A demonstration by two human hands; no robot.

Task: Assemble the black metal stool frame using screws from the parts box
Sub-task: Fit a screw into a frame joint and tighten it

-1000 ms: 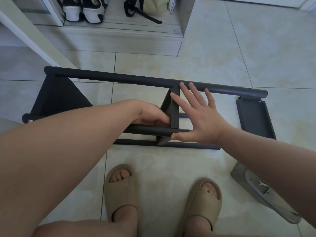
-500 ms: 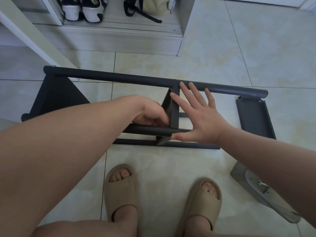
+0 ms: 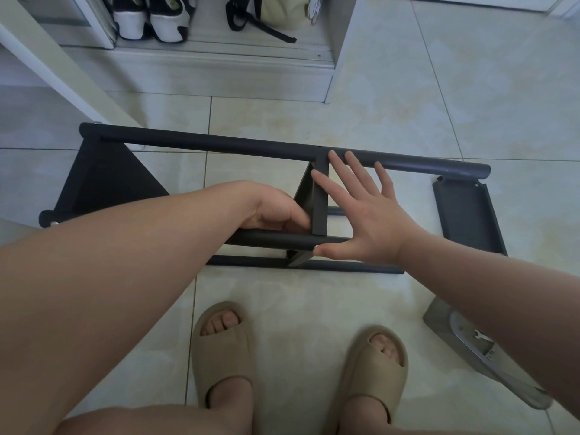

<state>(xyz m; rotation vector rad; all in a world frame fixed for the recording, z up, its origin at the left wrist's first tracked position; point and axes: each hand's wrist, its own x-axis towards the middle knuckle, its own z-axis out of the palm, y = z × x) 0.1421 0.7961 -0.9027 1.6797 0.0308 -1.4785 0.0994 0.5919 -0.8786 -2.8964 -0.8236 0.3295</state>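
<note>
The black metal stool frame (image 3: 219,144) lies on its side on the tiled floor. A flat cross bracket (image 3: 320,208) joins its far tube to the near tube (image 3: 270,241). My left hand (image 3: 273,211) reaches inside the frame, fingers curled against the left side of that bracket. Its fingertips are hidden behind the bracket and tube, so what they hold cannot be seen. My right hand (image 3: 361,215) is spread flat against the bracket's right side, thumb lying along the near tube. The grey parts box (image 3: 470,350) with a small wrench sits under my right forearm.
A loose black panel (image 3: 464,215) lies on the floor past the frame's right end. A black triangular plate (image 3: 103,180) fills the frame's left end. My slippered feet (image 3: 222,350) stand just in front. A white post (image 3: 62,67) and a shoe shelf (image 3: 219,58) lie beyond.
My left forearm has shifted a little; both hands stay at the bracket and the frame has not moved.
</note>
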